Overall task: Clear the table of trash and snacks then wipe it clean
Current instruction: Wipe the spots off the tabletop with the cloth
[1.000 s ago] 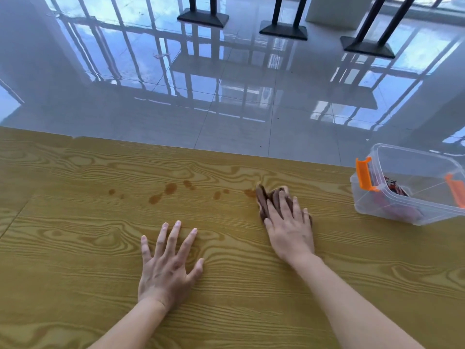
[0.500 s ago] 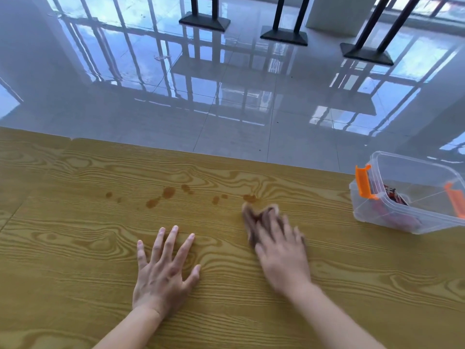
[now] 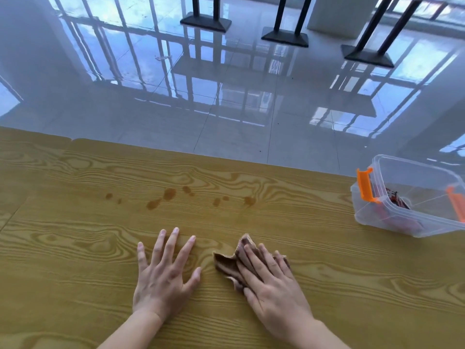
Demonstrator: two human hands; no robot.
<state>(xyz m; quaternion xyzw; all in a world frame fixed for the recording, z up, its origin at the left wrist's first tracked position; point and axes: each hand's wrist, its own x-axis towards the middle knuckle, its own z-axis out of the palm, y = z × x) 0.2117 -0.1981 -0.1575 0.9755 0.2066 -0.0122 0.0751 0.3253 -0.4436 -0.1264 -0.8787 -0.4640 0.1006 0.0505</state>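
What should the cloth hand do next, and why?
Probably push the cloth forward and left onto the brown spots. The right hand presses it flat on the table, short of the spots, which look unwiped.

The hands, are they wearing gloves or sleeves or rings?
No. The left hand and the right hand are bare: no gloves, rings or watch show. Both forearms are bare too, with no sleeves reaching into view.

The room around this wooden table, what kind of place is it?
Probably a canteen or café hall: a glossy tiled floor mirrors big windows, black pedestal table bases stand beyond, and the wood-grain table is long.
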